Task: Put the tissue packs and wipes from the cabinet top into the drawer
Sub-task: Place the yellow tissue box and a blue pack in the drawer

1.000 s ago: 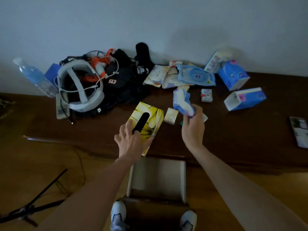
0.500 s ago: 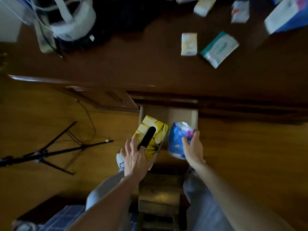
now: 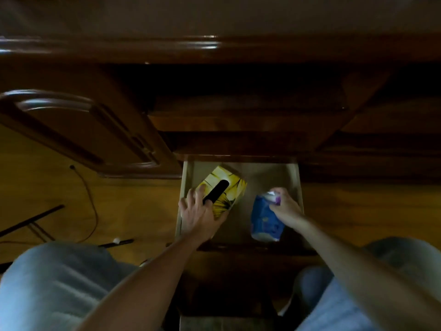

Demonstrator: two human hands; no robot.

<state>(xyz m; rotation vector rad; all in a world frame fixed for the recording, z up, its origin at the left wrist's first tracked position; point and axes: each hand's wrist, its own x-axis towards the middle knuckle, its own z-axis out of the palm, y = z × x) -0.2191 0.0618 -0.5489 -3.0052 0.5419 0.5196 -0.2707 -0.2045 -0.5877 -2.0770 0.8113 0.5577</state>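
The open drawer (image 3: 262, 173) is pulled out below the dark wooden cabinet, its pale bottom showing. My left hand (image 3: 200, 213) grips a yellow tissue box (image 3: 229, 187) with a black oval slot, held tilted inside the drawer's left half. My right hand (image 3: 285, 206) pinches the top of a blue soft tissue pack (image 3: 262, 220), which hangs in the drawer's right half. Whether either item touches the drawer bottom I cannot tell. The cabinet top and the other packs are out of view.
The cabinet's front edge (image 3: 210, 44) runs across the top. A carved cabinet door (image 3: 78, 130) is to the left. On the wooden floor lie a black cable (image 3: 93, 206) and tripod legs (image 3: 31, 220). My knees in grey trousers (image 3: 59, 283) flank the drawer.
Both hands carried the yellow box and blue pack down from the cabinet top into the drawer. My view dropped from the cabinet top to the drawer.
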